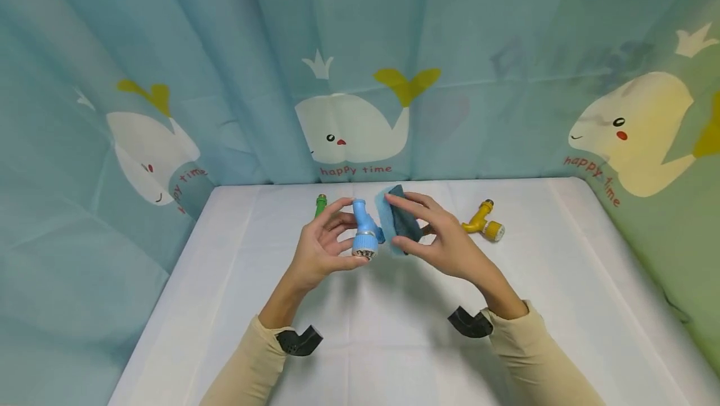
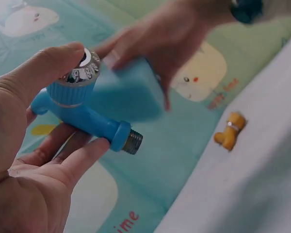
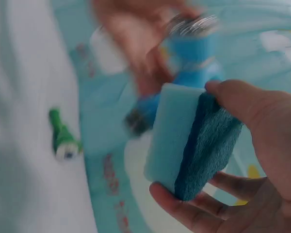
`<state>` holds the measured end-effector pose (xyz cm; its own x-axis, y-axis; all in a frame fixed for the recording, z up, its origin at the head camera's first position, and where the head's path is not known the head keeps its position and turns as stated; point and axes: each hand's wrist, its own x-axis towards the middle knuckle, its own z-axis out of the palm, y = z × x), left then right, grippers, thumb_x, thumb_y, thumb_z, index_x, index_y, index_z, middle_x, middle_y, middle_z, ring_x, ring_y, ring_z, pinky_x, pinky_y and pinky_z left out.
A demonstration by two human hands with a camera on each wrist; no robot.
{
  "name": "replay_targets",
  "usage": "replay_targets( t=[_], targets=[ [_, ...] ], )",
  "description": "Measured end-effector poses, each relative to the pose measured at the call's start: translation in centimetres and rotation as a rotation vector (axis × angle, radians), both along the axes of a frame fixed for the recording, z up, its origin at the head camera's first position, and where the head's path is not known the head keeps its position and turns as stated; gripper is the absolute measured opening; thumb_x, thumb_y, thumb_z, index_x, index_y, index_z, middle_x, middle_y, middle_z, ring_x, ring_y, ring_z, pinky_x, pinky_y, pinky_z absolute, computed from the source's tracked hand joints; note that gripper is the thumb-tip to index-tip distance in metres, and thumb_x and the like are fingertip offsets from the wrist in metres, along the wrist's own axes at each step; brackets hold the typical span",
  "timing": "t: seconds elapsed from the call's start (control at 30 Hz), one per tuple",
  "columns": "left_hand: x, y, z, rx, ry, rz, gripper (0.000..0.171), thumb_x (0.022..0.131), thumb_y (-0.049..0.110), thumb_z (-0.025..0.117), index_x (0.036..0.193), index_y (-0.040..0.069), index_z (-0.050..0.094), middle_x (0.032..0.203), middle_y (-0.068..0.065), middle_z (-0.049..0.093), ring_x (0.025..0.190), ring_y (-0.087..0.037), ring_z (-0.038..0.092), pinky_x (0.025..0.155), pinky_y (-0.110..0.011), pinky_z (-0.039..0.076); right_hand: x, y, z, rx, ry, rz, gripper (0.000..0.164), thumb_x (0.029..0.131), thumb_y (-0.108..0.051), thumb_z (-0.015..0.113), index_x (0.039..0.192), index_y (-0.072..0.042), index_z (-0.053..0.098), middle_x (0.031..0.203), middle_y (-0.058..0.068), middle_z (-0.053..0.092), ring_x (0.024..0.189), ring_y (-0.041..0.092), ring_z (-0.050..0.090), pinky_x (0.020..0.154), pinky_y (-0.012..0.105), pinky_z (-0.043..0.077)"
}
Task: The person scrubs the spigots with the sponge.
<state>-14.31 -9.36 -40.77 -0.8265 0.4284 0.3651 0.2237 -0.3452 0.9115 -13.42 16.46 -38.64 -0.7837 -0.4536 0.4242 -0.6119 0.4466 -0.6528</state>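
Observation:
My left hand (image 1: 322,245) grips a blue faucet (image 1: 365,231), thumb on its silver-topped ribbed knob and fingers along the body. In the left wrist view the faucet (image 2: 87,116) shows a dark threaded end pointing right. A two-layer sponge (image 1: 400,221), light blue with a dark teal scouring side, is pinched in my right hand (image 1: 441,237). The light blue face of the sponge (image 3: 172,133) is turned toward the faucet and overlaps it in the right wrist view. Both hands are raised over the white table (image 1: 388,356), close together.
A yellow faucet (image 1: 484,223) lies on the table to the right of the hands. Behind the left hand, a green faucet (image 1: 320,204) lies partly hidden. A curtain (image 1: 247,112) with whale prints hangs around the back and sides of the table.

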Motion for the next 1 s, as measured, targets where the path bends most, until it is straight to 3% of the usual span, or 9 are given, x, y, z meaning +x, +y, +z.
replay_targets(
  t=[0.17, 0.27, 0.37, 0.47, 0.7, 0.77, 0.83, 0.9, 1.0],
  targets=[
    [-0.1, -0.1, -0.2, -0.033, 0.020, -0.014, 0.094, 0.073, -0.007, 0.089, 0.152, -0.002, 0.040, 0.128, -0.023, 0.055, 0.121, -0.030, 0.058, 0.097, -0.043, 0.055, -0.1, 0.2, -0.6, 0.055, -0.027, 0.055, 0.064, 0.095, -0.020, 0.077, 0.153, -0.025, 0.051, 0.153, 0.019, 0.044, 0.134, 0.038, 0.050, 0.084, 0.044, 0.059],
    [-0.1, -0.1, -0.4, -0.063, 0.001, -0.008, 0.094, 0.072, -0.010, 0.088, 0.153, 0.000, 0.041, 0.128, -0.021, 0.056, 0.121, -0.028, 0.059, 0.097, -0.042, 0.055, -0.1, 0.5, -0.7, 0.015, -0.030, 0.035, 0.066, 0.092, -0.015, 0.079, 0.152, -0.024, 0.052, 0.153, 0.016, 0.045, 0.129, 0.035, 0.054, 0.081, 0.044, 0.060],
    [-0.2, 0.0, -0.5, -0.100, 0.010, -0.012, 0.093, 0.073, -0.009, 0.088, 0.153, 0.001, 0.041, 0.130, -0.022, 0.056, 0.121, -0.029, 0.059, 0.097, -0.041, 0.056, -0.1, 0.5, -0.7, -0.001, -0.032, 0.076, 0.067, 0.093, -0.016, 0.079, 0.153, -0.025, 0.051, 0.156, 0.013, 0.042, 0.131, 0.033, 0.053, 0.083, 0.045, 0.059],
    [-0.3, 0.0, -0.6, -0.093, -0.001, 0.003, 0.091, 0.074, -0.005, 0.088, 0.152, 0.001, 0.040, 0.131, -0.024, 0.056, 0.121, -0.030, 0.058, 0.098, -0.039, 0.055, -0.3, 0.8, -1.5, 0.075, -0.028, 0.089, 0.064, 0.095, -0.022, 0.076, 0.153, -0.027, 0.051, 0.157, 0.016, 0.040, 0.136, 0.038, 0.049, 0.088, 0.047, 0.058],
    [-0.6, 0.7, -1.7, -0.009, -0.201, 0.044, 0.078, 0.083, -0.001, 0.074, 0.142, 0.014, 0.026, 0.122, -0.019, 0.053, 0.103, -0.026, 0.065, 0.085, -0.035, 0.059, -0.1, 3.0, -2.9, 0.015, -0.142, -0.022, 0.069, 0.093, -0.018, 0.079, 0.154, -0.027, 0.050, 0.156, 0.017, 0.041, 0.124, 0.036, 0.058, 0.081, 0.041, 0.060],
    [-0.7, 0.8, -2.3, -0.002, -0.259, 0.037, 0.073, 0.090, 0.011, 0.075, 0.140, 0.016, 0.022, 0.116, -0.018, 0.054, 0.095, -0.024, 0.067, 0.083, -0.034, 0.059, -0.1, 3.4, -3.1, 0.011, -0.153, -0.030, 0.069, 0.093, -0.019, 0.079, 0.154, -0.028, 0.049, 0.156, 0.017, 0.041, 0.122, 0.036, 0.058, 0.081, 0.041, 0.060],
    [-0.7, 0.9, -2.8, -0.017, -0.304, 0.032, 0.071, 0.096, 0.033, 0.074, 0.140, 0.018, 0.020, 0.112, -0.016, 0.057, 0.088, -0.020, 0.066, 0.081, -0.032, 0.058, 0.0, 3.6, -3.3, 0.017, -0.160, -0.031, 0.068, 0.094, -0.021, 0.078, 0.155, -0.028, 0.049, 0.155, 0.018, 0.041, 0.122, 0.036, 0.058, 0.081, 0.040, 0.060],
    [-0.7, 0.9, -3.3, -0.031, -0.338, 0.014, 0.077, 0.094, 0.051, 0.068, 0.143, 0.018, 0.018, 0.110, -0.015, 0.058, 0.084, -0.019, 0.065, 0.079, -0.031, 0.057, 0.0, 3.8, -3.6, 0.024, -0.171, -0.036, 0.068, 0.094, -0.022, 0.078, 0.155, -0.028, 0.049, 0.155, 0.018, 0.041, 0.123, 0.036, 0.057, 0.082, 0.040, 0.060],
    [-0.7, 0.9, -3.8, -0.037, -0.359, -0.008, 0.074, 0.098, 0.046, 0.058, 0.152, 0.014, 0.019, 0.110, -0.012, 0.058, 0.083, -0.020, 0.063, 0.078, -0.032, 0.057, 0.1, 4.3, -3.8, 0.015, -0.178, -0.048, 0.067, 0.094, -0.021, 0.078, 0.154, -0.027, 0.049, 0.156, 0.017, 0.041, 0.123, 0.036, 0.057, 0.082, 0.040, 0.060]
  ],
)
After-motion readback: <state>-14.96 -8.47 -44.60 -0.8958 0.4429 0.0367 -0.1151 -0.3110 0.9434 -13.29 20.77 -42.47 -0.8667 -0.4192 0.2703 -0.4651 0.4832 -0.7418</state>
